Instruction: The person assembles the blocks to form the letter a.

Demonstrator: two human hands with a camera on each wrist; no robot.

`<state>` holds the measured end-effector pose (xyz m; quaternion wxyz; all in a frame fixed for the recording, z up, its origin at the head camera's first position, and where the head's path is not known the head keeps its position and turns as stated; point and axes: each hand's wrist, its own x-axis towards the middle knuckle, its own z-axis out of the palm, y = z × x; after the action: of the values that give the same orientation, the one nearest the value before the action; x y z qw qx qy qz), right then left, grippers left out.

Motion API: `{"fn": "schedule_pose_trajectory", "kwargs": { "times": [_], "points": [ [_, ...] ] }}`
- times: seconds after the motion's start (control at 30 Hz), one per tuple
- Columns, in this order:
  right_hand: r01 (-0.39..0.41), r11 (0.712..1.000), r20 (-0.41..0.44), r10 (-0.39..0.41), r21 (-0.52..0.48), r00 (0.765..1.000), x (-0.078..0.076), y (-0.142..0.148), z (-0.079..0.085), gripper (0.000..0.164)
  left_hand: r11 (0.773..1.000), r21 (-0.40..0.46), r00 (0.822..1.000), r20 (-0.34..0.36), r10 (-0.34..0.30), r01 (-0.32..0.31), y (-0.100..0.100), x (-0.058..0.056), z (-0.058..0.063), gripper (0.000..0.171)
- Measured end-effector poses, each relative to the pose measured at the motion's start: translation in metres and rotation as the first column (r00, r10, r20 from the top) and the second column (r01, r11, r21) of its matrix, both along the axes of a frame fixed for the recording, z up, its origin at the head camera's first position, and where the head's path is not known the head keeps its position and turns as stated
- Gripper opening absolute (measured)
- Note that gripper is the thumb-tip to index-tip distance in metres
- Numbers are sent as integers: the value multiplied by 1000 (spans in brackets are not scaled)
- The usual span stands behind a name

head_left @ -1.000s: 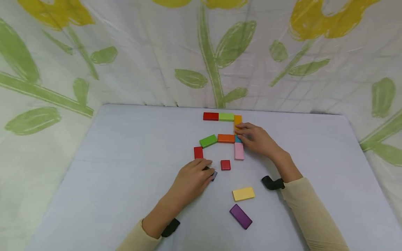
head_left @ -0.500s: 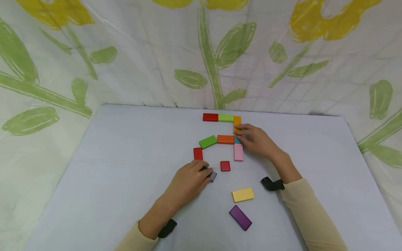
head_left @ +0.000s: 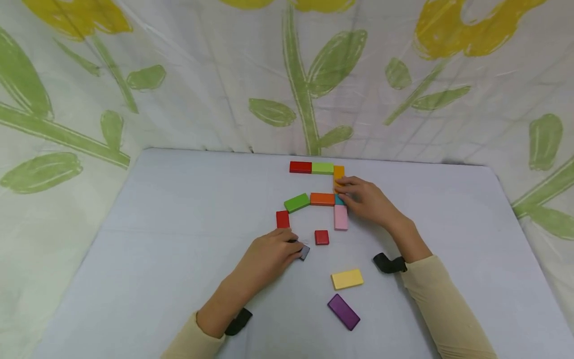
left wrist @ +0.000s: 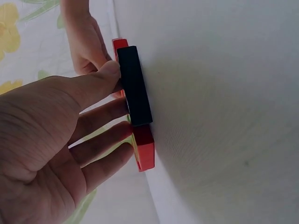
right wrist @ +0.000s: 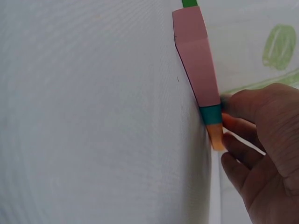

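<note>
My left hand point(head_left: 268, 254) has its thumb and fingertips at a dark grey rectangular block point(head_left: 305, 253), pinching it low on the table. In the left wrist view this dark block point(left wrist: 134, 86) stands in front of a red block point(left wrist: 145, 147), whose end shows below it. My right hand point(head_left: 367, 199) rests its fingertips on a small teal block point(head_left: 339, 200) and an orange-yellow block point(head_left: 339, 172), partly covering both. A pink block point(head_left: 341, 218) adjoins the teal one. An orange block point(head_left: 322, 199) and a green block point(head_left: 297, 203) run leftward toward the red block.
At the back, a dark red block point(head_left: 300, 167) and a lime block point(head_left: 322, 168) lie end to end. A small red square block point(head_left: 321, 237), a yellow block point(head_left: 347, 279) and a purple block point(head_left: 344, 312) lie loose on the white table point(head_left: 157, 239). A flower-printed curtain point(head_left: 202, 89) hangs behind.
My left hand has shifted slightly left and toward me. The right hand stays at the teal and orange-yellow blocks. The loose blocks keep their places.
</note>
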<state>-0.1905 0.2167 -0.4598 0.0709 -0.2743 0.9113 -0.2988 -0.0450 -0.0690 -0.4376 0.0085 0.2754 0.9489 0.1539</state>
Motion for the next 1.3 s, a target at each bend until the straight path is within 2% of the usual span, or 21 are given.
{"fn": "schedule_pose_trajectory", "kwargs": {
  "times": [0.23, 0.6, 0.87, 1.13, 1.3],
  "points": [
    [-2, 1000, -17, 2, -8, 1000, -1, -2, 1, 34, 1000, 15, 999, 34, 0, -1, -3, -1, 0, 25],
    [7, 1000, -12, -7, 8, 1000, 1, -2, 2, 34, 1000, 14, 1000, 17, -12, 11, -4, 1, -2, 26],
    [13, 1000, -4, -12, 12, 1000, 1, -2, 0, 35, 999, -29, 999, -18, -37, 37, -6, 0, -2, 26],
    [12, 1000, -11, -11, 10, 1000, 0, -2, 0, 34, 999, -31, 999, 44, -25, 26, -6, -3, -1, 29],
    [14, 1000, 3, -14, 10, 1000, 0, -1, -1, 34, 1000, -6, 998, 56, -22, 22, -7, -3, -2, 28]
  ]
}}
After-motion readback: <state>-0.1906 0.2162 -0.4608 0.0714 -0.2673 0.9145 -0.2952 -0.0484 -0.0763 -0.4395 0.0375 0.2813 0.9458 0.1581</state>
